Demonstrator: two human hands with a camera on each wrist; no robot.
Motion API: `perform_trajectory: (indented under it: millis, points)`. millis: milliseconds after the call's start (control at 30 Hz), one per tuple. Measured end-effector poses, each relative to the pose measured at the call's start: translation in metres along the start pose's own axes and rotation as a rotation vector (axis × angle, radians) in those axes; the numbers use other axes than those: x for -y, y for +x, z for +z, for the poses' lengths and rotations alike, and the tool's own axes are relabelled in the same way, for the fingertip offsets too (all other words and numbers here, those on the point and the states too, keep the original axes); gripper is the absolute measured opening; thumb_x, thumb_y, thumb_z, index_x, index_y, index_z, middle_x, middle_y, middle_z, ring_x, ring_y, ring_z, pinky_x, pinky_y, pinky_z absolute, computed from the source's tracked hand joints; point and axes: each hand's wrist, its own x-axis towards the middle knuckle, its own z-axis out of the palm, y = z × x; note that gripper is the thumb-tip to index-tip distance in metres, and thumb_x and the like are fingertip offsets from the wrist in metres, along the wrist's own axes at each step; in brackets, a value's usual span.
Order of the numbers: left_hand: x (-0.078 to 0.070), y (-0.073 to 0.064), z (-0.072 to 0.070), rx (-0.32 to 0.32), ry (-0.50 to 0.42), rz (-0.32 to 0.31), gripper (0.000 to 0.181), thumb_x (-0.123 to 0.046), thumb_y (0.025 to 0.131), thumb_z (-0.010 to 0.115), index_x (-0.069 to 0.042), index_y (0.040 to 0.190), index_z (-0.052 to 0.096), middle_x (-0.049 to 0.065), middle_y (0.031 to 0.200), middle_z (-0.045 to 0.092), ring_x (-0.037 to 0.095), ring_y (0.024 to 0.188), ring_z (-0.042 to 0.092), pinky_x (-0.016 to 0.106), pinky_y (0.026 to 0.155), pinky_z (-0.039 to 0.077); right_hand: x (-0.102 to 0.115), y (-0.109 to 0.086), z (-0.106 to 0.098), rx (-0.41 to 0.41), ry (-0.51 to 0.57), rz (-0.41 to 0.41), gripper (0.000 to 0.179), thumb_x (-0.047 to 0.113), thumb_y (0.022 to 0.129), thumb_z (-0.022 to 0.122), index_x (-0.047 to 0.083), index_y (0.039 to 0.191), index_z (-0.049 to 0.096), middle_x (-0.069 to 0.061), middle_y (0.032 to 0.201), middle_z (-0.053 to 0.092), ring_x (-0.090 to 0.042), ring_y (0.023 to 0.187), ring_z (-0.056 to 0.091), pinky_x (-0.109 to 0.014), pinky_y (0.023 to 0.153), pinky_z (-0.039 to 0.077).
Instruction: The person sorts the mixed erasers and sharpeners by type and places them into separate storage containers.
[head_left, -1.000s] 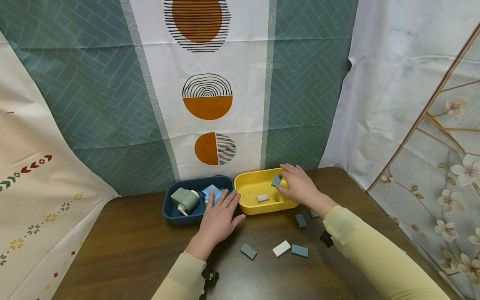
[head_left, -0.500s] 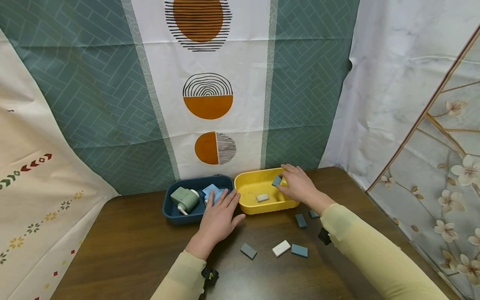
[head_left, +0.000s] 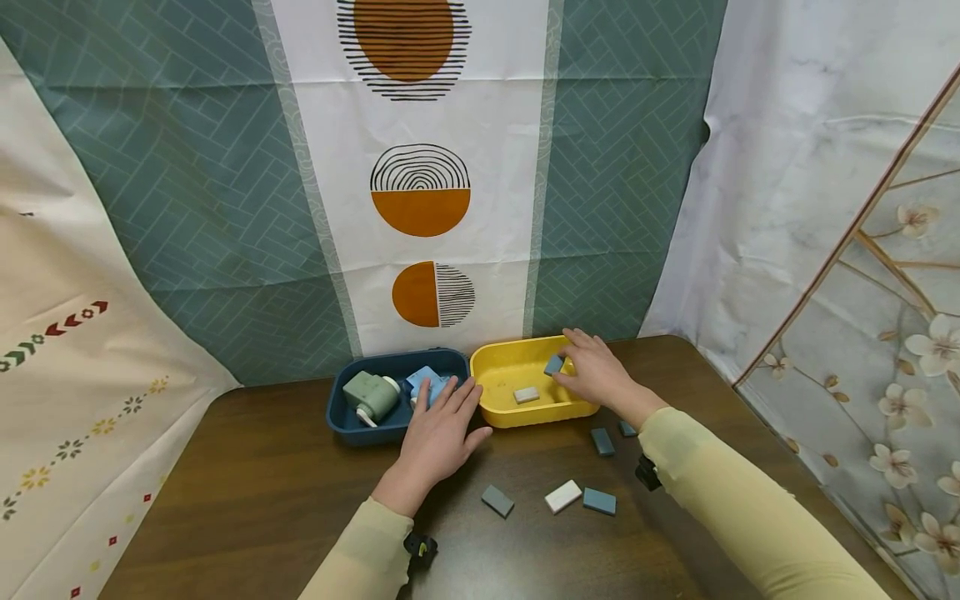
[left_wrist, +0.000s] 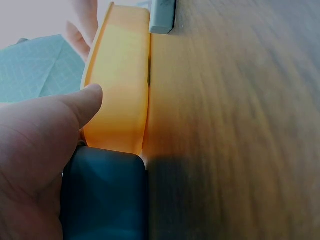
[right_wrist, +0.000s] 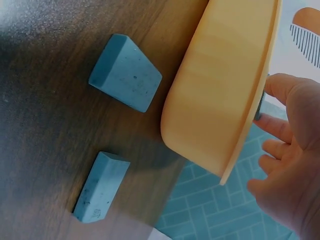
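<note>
In the head view my right hand [head_left: 603, 375] pinches a small blue-grey block [head_left: 554, 364] between thumb and fingers, over the right part of a yellow tray [head_left: 540, 415]. A pale block [head_left: 527, 394] lies on that tray's floor. My left hand [head_left: 438, 442] reaches to where the yellow tray meets a navy tray [head_left: 352, 435], its fingers extended over their rims. The left wrist view shows its thumb [left_wrist: 90, 102] against the yellow tray's side. From the right wrist, the pinched block is mostly hidden behind the yellow rim.
Inside the navy tray are a green bottle-like object [head_left: 371, 395] and a light-blue object [head_left: 425, 379], partly covered by my left fingers. On the brown table lie a grey block [head_left: 497, 502], a white block [head_left: 563, 497] and several blue-grey blocks [head_left: 599, 501]. Patterned cloth [head_left: 442, 283] hangs behind.
The head view has shifted very slightly. Both hands stay in place, the right one still pinching the blue-grey block over the yellow tray.
</note>
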Motion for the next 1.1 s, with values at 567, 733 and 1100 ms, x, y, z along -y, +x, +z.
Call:
perform_trajectory:
  millis: [567, 733, 1100]
  points:
    - [-0.0015, 0.0005, -0.0012, 0.004, -0.009, -0.01, 0.076, -0.059, 0.111, 0.059, -0.016, 0.172, 0.042, 0.003, 0.179, 0.034, 0.03, 0.167, 0.025, 0.066, 0.133, -0.002, -0.0057, 0.0031, 0.0081, 0.046, 0.017, -0.002, 0.045, 0.03, 0.105, 0.077, -0.003, 0.135, 0.073, -0.027, 0.173, 0.037, -0.048, 0.165, 0.022, -0.067, 0.132, 0.016]
    - [-0.0013, 0.0004, -0.0012, 0.004, -0.004, -0.01, 0.076, -0.06, 0.111, 0.057, -0.017, 0.172, 0.042, 0.003, 0.179, 0.034, 0.03, 0.167, 0.025, 0.066, 0.133, -0.001, -0.0045, 0.0037, 0.0089, 0.047, 0.021, -0.007, 0.045, 0.029, 0.105, 0.077, -0.004, 0.135, 0.073, -0.027, 0.173, 0.037, -0.049, 0.165, 0.021, -0.068, 0.132, 0.016]
    - [-0.0004, 0.002, 0.0011, 0.023, 0.014, -0.015, 0.077, -0.061, 0.112, 0.056, -0.018, 0.173, 0.04, 0.003, 0.18, 0.033, 0.029, 0.168, 0.024, 0.066, 0.133, 0.0, -0.002, 0.0051, 0.0103, 0.05, 0.003, 0.0, 0.046, 0.03, 0.105, 0.077, -0.003, 0.135, 0.073, -0.026, 0.174, 0.036, -0.047, 0.166, 0.02, -0.068, 0.132, 0.015]
